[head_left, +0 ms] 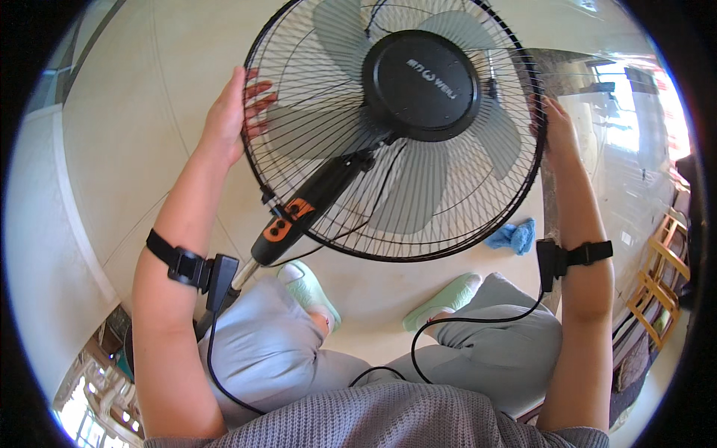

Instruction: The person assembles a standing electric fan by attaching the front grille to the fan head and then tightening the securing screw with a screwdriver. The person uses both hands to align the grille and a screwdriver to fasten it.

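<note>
A pedestal fan point(420, 101) tilts in front of me, with a round black wire grille, translucent grey blades and a black centre cap. My left hand point(228, 119) is closed round the left rim of the grille, its fingertips showing through the wires. On the opposite rim, my right hand point(559, 133) holds on, most of its fingers hidden behind the edge. Below the grille, the black neck with its orange control panel point(287, 219) slants down left to a metal pole point(244, 275) beside my knee. A thin black cord hangs behind the wires.
A crumpled blue cloth point(514, 237) lies on the pale tiled floor point(358, 287) below the fan's right side. Wooden slatted furniture point(659, 280) stands at the far right. A white curved surface point(37, 216) borders the left. Black cables point(478, 320) run from straps on both forearms.
</note>
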Tool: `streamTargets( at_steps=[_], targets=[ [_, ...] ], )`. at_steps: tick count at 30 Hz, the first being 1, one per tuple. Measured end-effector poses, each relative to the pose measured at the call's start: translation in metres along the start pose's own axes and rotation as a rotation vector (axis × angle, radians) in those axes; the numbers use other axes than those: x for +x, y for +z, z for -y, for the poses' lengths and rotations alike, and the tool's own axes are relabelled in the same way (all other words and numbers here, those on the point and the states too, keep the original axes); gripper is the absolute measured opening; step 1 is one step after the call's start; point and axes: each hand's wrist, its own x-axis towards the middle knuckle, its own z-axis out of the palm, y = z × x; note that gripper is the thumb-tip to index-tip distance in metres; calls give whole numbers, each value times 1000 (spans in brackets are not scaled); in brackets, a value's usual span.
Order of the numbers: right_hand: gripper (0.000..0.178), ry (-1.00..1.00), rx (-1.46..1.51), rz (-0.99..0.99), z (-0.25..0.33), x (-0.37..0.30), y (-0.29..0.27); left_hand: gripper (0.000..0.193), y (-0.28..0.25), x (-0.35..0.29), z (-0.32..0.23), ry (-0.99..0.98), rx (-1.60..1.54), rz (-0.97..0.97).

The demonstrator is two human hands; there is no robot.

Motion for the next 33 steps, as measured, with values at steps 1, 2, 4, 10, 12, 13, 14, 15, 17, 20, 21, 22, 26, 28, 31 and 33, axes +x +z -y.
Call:
streamTargets(
  at_steps=[1, 2, 4, 10, 12, 13, 14, 15, 17, 20, 21, 22, 26, 28, 31, 33],
  targets=[
    [22, -19, -9, -19, 0, 1, -2, 49, 0, 1, -1, 7, -13, 8],
    [22, -19, -5, 21, 0, 2, -3, 49, 0, 0, -1, 11, -26, 19],
    [23, 2, -17, 53, -1, 3, -5, 48, 1, -1, -2, 11, -1, 16],
    [24, -76, -182, 27, 0, 9, -7, 47, 1, 3, -4, 31, 14, 12],
    [22, -110, -147, -34, -4, 12, -8, 47, 0, 3, -3, 26, 20, 13],
    [21, -142, -125, -72, -5, 14, -8, 48, 0, 3, -3, 29, 17, 5],
    [21, -142, -148, -77, -7, 17, -8, 49, -1, 1, -3, 26, 22, -8],
    [20, -160, -163, -71, -9, 19, -8, 50, 1, 0, -3, 46, 26, 4],
    [19, -179, -131, -71, -10, 22, -8, 52, 0, -4, -4, -2, 22, -58],
    [22, -104, -203, -33, -3, 21, -13, 54, 7, -2, -7, -16, -3, -65],
    [22, -88, -148, -13, -2, 17, -12, 52, 9, -3, -8, -13, -7, -46],
    [23, -76, -210, -8, 2, 16, -10, 51, 10, -4, -9, -13, -4, -56],
    [21, -104, -224, 31, 13, 5, -3, 47, 10, -6, -8, 28, 38, -40],
    [21, -54, -162, -2, 15, 1, 0, 47, 9, -4, -7, 34, 38, -50],
    [21, -17, -100, -13, 13, -4, 3, 47, 7, -3, -6, 39, 60, -44],
    [22, -22, -10, 1, 12, -5, 5, 47, 7, -3, -6, 9, 33, -27]
  ],
)
